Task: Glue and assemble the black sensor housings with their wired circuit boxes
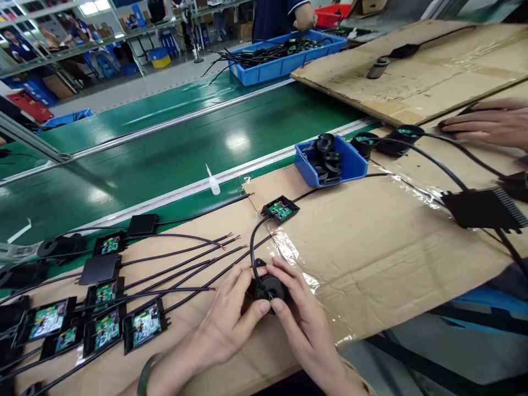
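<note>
Both of my hands close round a black round housing (273,287) just above the cardboard. My left hand (231,308) grips its left side and my right hand (299,308) its right side, with both thumbs together at the near edge. Thin coloured wires show in the housing by the thumbtips. From it a black cable (252,242) curves up to a small open black box with a green circuit board (281,209). Another cable leaves that box towards the upper right. My fingers cover much of the housing.
Several open boxes with circuit boards (144,325) and cables with bare ends lie at left. A blue bin (330,159) holds black rings. A white dropper bottle (213,184) lies by the green conveyor (185,143). At right are a co-worker's hand (490,124) and a black ribbed box (484,208).
</note>
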A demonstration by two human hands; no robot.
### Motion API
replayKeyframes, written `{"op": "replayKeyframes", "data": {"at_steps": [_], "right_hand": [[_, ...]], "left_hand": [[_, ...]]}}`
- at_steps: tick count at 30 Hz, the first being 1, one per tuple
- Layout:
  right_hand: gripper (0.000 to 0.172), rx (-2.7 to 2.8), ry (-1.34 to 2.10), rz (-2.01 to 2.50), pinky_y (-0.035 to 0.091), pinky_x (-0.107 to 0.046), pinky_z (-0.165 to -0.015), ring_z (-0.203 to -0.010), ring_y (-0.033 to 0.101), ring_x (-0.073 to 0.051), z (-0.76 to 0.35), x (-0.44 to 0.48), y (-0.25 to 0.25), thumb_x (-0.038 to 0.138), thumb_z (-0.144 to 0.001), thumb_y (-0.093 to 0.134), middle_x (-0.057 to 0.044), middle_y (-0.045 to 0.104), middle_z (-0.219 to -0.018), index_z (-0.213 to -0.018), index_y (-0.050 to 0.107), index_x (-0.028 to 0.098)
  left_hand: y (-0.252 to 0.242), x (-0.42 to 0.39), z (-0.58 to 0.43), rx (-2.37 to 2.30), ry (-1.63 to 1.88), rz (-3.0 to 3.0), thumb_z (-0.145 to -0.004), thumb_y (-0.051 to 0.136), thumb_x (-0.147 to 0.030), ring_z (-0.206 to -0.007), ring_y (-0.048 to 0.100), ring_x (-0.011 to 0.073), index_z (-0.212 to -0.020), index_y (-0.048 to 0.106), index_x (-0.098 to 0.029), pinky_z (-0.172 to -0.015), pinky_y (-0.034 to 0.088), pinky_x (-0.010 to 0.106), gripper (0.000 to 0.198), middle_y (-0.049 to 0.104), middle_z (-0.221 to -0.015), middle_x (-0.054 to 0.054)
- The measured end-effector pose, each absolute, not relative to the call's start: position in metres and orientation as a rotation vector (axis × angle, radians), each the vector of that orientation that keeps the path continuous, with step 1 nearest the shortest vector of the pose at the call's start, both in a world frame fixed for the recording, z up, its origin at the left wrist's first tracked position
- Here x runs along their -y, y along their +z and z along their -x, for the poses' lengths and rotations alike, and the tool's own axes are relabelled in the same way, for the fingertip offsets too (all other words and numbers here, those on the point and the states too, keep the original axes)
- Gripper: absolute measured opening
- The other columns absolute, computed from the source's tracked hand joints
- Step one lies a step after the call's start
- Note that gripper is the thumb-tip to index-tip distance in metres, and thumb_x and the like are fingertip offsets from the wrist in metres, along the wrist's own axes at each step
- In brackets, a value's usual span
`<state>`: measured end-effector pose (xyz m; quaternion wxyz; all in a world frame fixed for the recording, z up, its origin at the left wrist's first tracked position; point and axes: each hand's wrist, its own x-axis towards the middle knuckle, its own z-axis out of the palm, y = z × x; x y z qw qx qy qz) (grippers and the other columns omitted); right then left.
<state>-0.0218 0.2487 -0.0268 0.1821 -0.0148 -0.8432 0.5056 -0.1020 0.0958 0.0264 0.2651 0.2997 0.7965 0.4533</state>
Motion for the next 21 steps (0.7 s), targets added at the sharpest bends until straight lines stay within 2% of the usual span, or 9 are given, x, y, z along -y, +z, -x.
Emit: {"op": "replayKeyframes", "data": {"at_steps": [3, 5, 9, 14, 17, 21], "right_hand": [[0.049, 2.462, 1.389, 0.002, 0.029, -0.033, -0.118, -0.143, 0.031, -0.017, 0.016, -0.243, -0.024, 0.025, -0.101, 0.045, -0.008, 0.034, -0.153, -0.149, 0.033, 0.023], [0.052, 2.495, 1.335, -0.030, 0.028, -0.034, -0.119, -0.143, 0.030, -0.017, 0.015, -0.243, -0.021, 0.026, -0.101, 0.045, -0.008, 0.032, -0.153, -0.150, 0.029, 0.021], [0.057, 2.490, 1.172, -0.118, 0.036, -0.032, -0.115, -0.139, 0.037, -0.017, 0.019, -0.247, -0.022, 0.030, -0.100, 0.050, -0.011, 0.041, -0.148, -0.151, 0.028, 0.019], [0.062, 2.452, 1.039, -0.111, 0.047, -0.035, -0.107, -0.132, 0.048, -0.021, 0.019, -0.246, -0.023, 0.024, -0.098, 0.052, -0.013, 0.051, -0.139, -0.154, 0.026, 0.017], [0.060, 2.409, 1.159, -0.064, 0.045, -0.037, -0.109, -0.133, 0.047, -0.022, 0.019, -0.249, -0.021, 0.023, -0.096, 0.055, -0.012, 0.051, -0.140, -0.152, 0.032, 0.018], [0.036, 2.377, 1.548, -0.079, 0.045, -0.037, -0.109, -0.132, 0.048, -0.021, 0.022, -0.260, -0.017, 0.025, -0.098, 0.053, -0.009, 0.053, -0.139, -0.134, 0.051, 0.023]], "left_hand": [[0.020, -0.095, 0.096, -2.125, 1.236, -0.748, -0.102, 0.039, -0.037, -0.133, 0.040, 0.0173, -0.139, 0.041, -0.020, -0.112, 0.032, 0.032, 0.040, 0.044, -0.142, 0.008], [0.018, -0.096, 0.092, -2.122, 1.262, -0.711, -0.102, 0.039, -0.036, -0.133, 0.041, 0.0159, -0.139, 0.041, -0.022, -0.113, 0.031, 0.031, 0.039, 0.044, -0.143, 0.007], [0.019, -0.101, 0.091, -2.121, 1.360, -0.636, -0.100, 0.045, -0.033, -0.126, 0.047, 0.0152, -0.131, 0.048, -0.021, -0.108, 0.036, 0.029, 0.033, 0.052, -0.135, 0.005], [0.017, -0.103, 0.093, -2.068, 1.439, -0.574, -0.100, 0.047, -0.033, -0.124, 0.051, 0.0160, -0.126, 0.053, -0.023, -0.107, 0.039, 0.029, 0.028, 0.055, -0.131, 0.003], [0.015, -0.103, 0.092, -2.035, 1.477, -0.541, -0.099, 0.050, -0.034, -0.124, 0.051, 0.0169, -0.126, 0.054, -0.025, -0.107, 0.040, 0.030, 0.029, 0.055, -0.132, 0.002], [0.019, -0.103, 0.091, -2.073, 1.454, -0.554, -0.098, 0.053, -0.035, -0.123, 0.050, 0.0174, -0.119, 0.056, -0.022, -0.105, 0.040, 0.029, 0.025, 0.054, -0.129, 0.004]]}}
